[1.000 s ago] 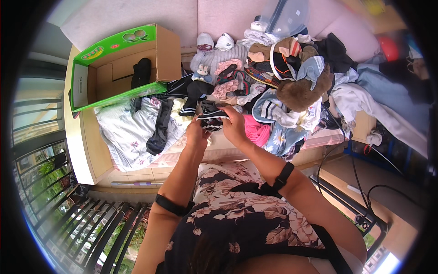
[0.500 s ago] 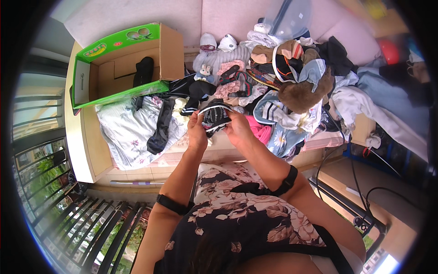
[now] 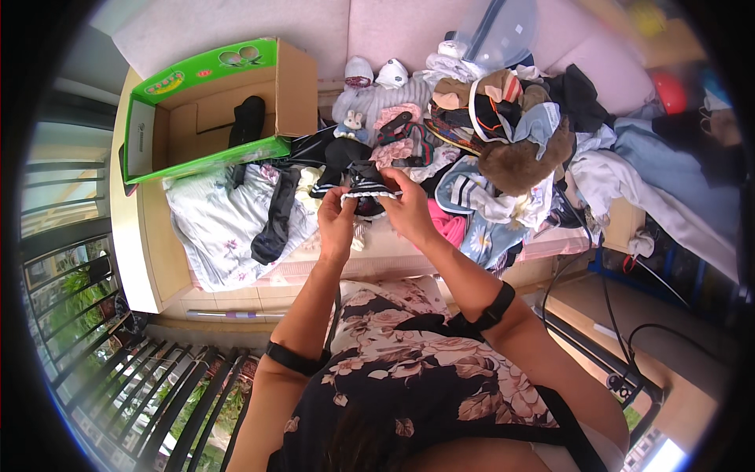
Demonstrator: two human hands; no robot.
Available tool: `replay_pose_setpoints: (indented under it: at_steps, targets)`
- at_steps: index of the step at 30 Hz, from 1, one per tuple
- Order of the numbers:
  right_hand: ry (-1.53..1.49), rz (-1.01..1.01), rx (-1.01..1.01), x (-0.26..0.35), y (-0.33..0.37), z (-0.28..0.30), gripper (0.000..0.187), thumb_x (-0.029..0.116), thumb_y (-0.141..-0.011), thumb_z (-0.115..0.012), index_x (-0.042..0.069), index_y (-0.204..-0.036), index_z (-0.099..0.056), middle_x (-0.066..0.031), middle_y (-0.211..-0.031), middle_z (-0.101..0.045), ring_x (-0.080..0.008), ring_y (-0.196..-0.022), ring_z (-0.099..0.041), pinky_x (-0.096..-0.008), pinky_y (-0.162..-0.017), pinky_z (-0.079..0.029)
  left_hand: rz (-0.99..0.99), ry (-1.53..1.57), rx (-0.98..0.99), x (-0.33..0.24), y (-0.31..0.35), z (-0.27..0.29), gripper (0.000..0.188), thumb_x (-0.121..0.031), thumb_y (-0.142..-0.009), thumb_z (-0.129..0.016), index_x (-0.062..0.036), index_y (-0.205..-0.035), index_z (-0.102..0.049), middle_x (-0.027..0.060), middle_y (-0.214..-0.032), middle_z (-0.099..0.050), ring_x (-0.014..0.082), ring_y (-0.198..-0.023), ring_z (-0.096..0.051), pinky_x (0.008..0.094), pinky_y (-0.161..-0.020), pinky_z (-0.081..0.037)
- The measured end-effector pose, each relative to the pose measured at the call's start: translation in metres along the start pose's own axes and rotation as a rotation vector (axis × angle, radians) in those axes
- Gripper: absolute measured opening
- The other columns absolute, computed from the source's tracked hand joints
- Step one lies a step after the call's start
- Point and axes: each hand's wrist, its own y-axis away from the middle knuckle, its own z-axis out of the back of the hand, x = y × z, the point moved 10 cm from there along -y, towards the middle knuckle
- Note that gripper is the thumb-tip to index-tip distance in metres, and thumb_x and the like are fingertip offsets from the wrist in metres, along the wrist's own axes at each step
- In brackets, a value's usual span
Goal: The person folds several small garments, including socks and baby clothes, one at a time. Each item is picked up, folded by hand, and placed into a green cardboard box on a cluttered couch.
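Between my two hands a black sock (image 3: 364, 177) with white stripes and a pale edge at its cuff is stretched above the couch seat. My left hand (image 3: 336, 224) pinches the cuff at its left end. The right end of the cuff is in the fingers of my right hand (image 3: 405, 206). Just beyond lies another black piece (image 3: 346, 151), with white stripes near its left end. Pink ruffled fabric (image 3: 393, 151) and a grey knitted piece (image 3: 376, 106) lie past the hands.
An open green cardboard box (image 3: 208, 153) stands tilted at the left, a black sock (image 3: 248, 118) inside it. White floral fabric (image 3: 224, 240) lies before it. Heaped clothes with a brown furry piece (image 3: 523, 169) fill the right. Cables (image 3: 609, 303) hang at the lower right.
The sock's cuff has turned from showing its dark opening to a flatter, stretched edge with stripes visible. My hands have shifted slightly but keep hold of it.
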Motion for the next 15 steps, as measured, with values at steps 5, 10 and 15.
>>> replay_pose_setpoints:
  at_steps: [5,10,15]
  targets:
    - [0.185,0.188,0.050,0.018,0.004,-0.003,0.038,0.005,-0.076,-0.060,0.000,-0.113,-0.050,-0.0105,-0.095,-0.061,-0.0192,-0.087,-0.059,-0.0298,-0.078,-0.045,0.062,-0.038,0.088,-0.002,0.005,-0.006,0.019,0.004,-0.079,-0.058,-0.0057,-0.093,-0.048,0.0012,-0.086,-0.054,0.0067,-0.078,-0.051,0.0188,-0.066,-0.041]
    - [0.078,0.026,0.231,0.012,0.006,-0.015,0.066,0.035,-0.075,-0.067,-0.003,-0.121,-0.040,-0.0205,-0.112,-0.054,-0.0319,-0.102,-0.055,-0.0347,-0.085,-0.043,0.010,-0.264,0.037,-0.014,0.001,-0.002,0.023,0.008,-0.076,-0.055,-0.0028,-0.094,-0.046,0.0040,-0.087,-0.054,0.0090,-0.078,-0.051,0.0207,-0.066,-0.042]
    - [0.099,0.011,0.231,0.023,0.001,-0.011,0.083,0.049,-0.067,-0.072,-0.006,-0.120,-0.041,-0.0197,-0.102,-0.058,-0.0317,-0.095,-0.059,-0.0347,-0.082,-0.045,-0.017,-0.082,0.339,-0.025,0.017,-0.037,0.053,0.009,-0.073,-0.055,-0.0026,-0.122,-0.038,0.0069,-0.106,-0.050,0.0143,-0.100,-0.050,0.0260,-0.087,-0.041]
